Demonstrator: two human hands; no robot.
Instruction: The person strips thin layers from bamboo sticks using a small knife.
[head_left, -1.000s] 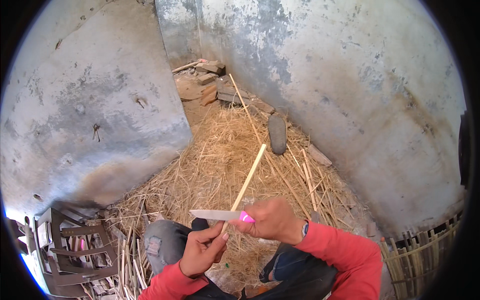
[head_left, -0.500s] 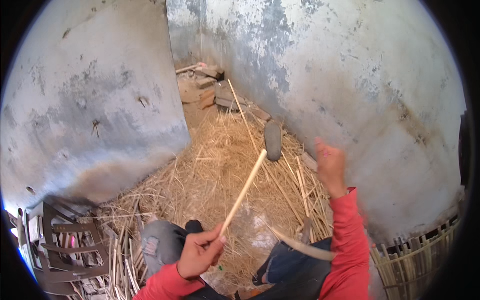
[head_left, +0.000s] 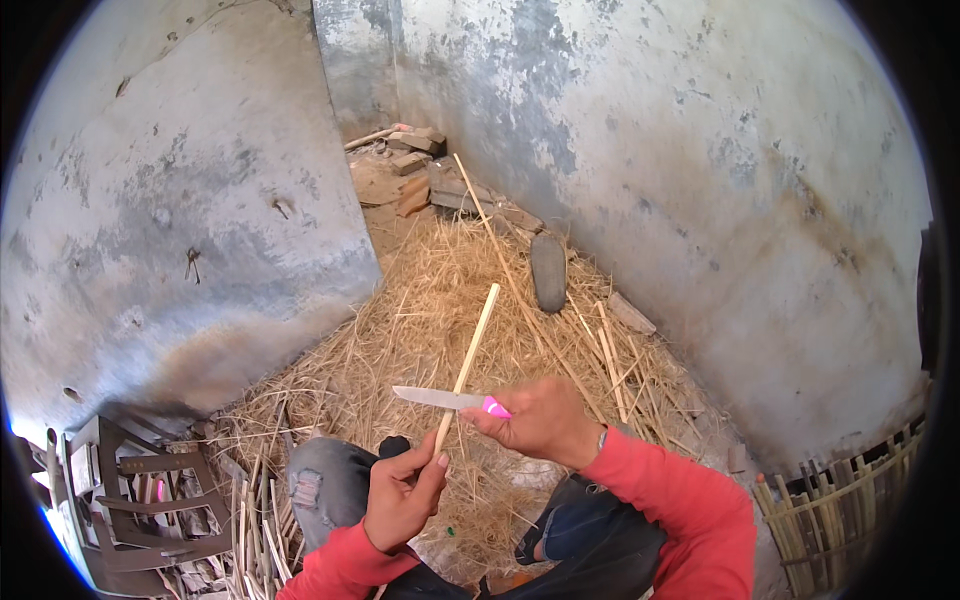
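My left hand [head_left: 404, 496] is closed around the lower end of a pale bamboo stick [head_left: 477, 342], which slants up and away over the straw. In my right hand [head_left: 548, 418] is a knife [head_left: 430, 397] with a pink handle, mostly covered by my fingers. Its blade points left and lies across the stick, a little above my left hand. Whether the edge bites into the stick I cannot tell. My bent legs [head_left: 600, 525] in dark trousers are below both hands.
Straw and shavings [head_left: 430, 270] cover the floor between two worn walls. A dark sole-shaped object [head_left: 549, 273] stands by the right wall, with bricks [head_left: 455, 188] beyond. Loose bamboo strips [head_left: 262, 530] and a brown plastic chair [head_left: 160, 500] lie left; a slatted bamboo piece [head_left: 850, 515] is right.
My right hand has come down and left from beside the right wall, and the knife now crosses the stick. The stick's far end has swung slightly left and is more upright.
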